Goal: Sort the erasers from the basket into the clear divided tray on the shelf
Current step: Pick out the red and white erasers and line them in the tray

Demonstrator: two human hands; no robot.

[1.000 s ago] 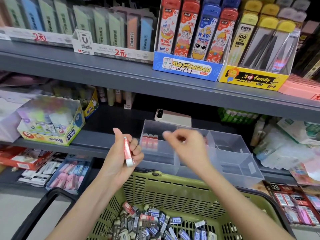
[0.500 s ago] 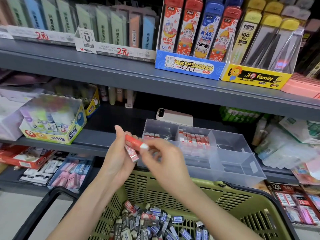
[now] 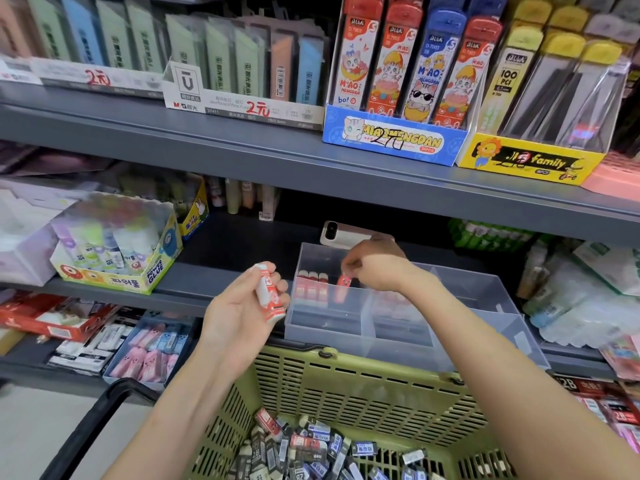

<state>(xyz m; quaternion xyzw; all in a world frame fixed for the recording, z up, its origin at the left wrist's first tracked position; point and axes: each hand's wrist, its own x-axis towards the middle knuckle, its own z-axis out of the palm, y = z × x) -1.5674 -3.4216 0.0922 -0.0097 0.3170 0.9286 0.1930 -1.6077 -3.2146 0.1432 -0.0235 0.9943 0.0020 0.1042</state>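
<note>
My left hand [image 3: 242, 306] grips a red-and-white eraser [image 3: 268, 294] upright, just left of the clear divided tray [image 3: 485, 306] on the middle shelf. My right hand [image 3: 377, 268] reaches into the tray's left compartment and pinches a red eraser [image 3: 344, 285] there, beside three red erasers [image 3: 313, 284] standing in a row. Below, the green basket [image 3: 346, 386] holds several mixed erasers [image 3: 311, 448], red, black and blue.
A white phone [image 3: 343, 232] lies behind the tray. A glue-stick box [image 3: 117, 247] stands at the left of the same shelf, clear packets at the right. The shelf above carries pencil-lead displays. A black basket handle [image 3: 86, 420] sticks out lower left.
My right hand took a red eraser from my left hand and carried it right into the tray's left compartment. My left hand still holds one eraser.
</note>
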